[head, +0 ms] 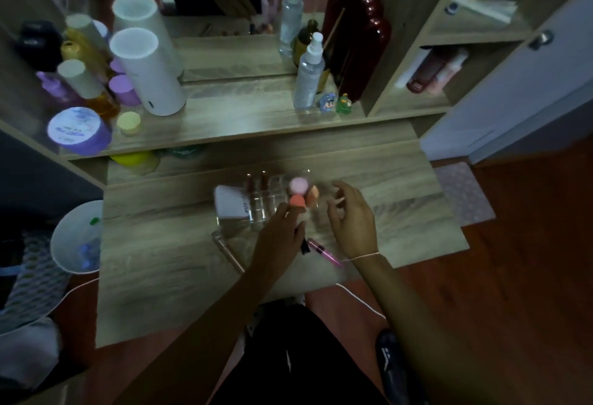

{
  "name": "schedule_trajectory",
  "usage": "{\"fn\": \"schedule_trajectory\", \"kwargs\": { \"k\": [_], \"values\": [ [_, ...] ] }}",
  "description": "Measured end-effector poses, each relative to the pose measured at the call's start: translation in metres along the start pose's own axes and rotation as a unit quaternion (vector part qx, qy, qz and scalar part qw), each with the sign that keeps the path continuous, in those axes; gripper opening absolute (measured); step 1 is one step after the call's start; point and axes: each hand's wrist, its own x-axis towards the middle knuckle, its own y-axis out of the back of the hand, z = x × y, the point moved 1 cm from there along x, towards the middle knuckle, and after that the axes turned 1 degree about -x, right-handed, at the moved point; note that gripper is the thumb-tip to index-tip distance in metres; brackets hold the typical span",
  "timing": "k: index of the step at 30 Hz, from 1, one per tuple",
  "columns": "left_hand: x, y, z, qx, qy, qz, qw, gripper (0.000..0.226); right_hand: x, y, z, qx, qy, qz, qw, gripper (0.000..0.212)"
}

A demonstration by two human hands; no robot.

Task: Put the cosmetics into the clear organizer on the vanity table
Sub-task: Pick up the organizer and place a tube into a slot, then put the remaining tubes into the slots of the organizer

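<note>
Two bare hands over a dim wood-grain vanity table (pixel 160 244), red floor around. Left hand (pixel 282 234) pinching a coral sponge (pixel 296 201) at the clear organizer (pixel 256 212), just beyond its fingertips; inside, lipsticks (pixel 256 183), pink sponge (pixel 298 185), peach sponge (pixel 313 196). Right hand (pixel 353 218) loosely spread, empty, beside the organizer; pink tube (pixel 324 252) between both wrists.

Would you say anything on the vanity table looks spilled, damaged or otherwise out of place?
Nothing looks spilled or damaged. A rose-gold tube and a pink pen-like item lie loose on the table outside the clear organizer.
</note>
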Motion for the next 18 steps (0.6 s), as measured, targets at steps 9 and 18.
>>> {"fn": "schedule_trajectory", "kwargs": {
  "k": [9, 18],
  "values": [
    [-0.011, -0.044, -0.009, 0.03, 0.142, -0.056, 0.988, 0.051, -0.054, -0.026, 0.042, -0.057, -0.057, -0.209, 0.975, 0.056],
    [-0.003, -0.046, -0.004, 0.048, 0.18, -0.059, 0.981, 0.038, -0.043, -0.033, 0.05, -0.072, -0.063, -0.205, 0.974, 0.04]
  ]
}}
